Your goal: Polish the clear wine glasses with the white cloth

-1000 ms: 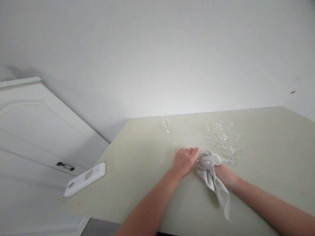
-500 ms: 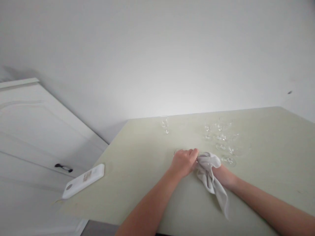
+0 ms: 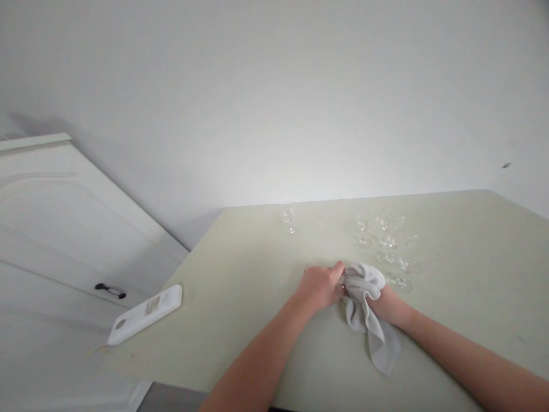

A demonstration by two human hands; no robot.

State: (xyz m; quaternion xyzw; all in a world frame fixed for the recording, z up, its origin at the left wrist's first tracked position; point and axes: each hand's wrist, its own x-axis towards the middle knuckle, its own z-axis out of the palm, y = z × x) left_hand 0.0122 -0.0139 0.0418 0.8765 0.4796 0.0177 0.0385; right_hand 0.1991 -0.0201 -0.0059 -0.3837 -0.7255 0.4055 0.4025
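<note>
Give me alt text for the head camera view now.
Left hand holding a clear glass, right hand holding a pale cloth against it, over a pale green table. More glasses sit beyond; a white object lies at left.

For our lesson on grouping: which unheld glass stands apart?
The leftmost glass, near the back edge of the table; the other unheld glasses cluster at right.
</note>
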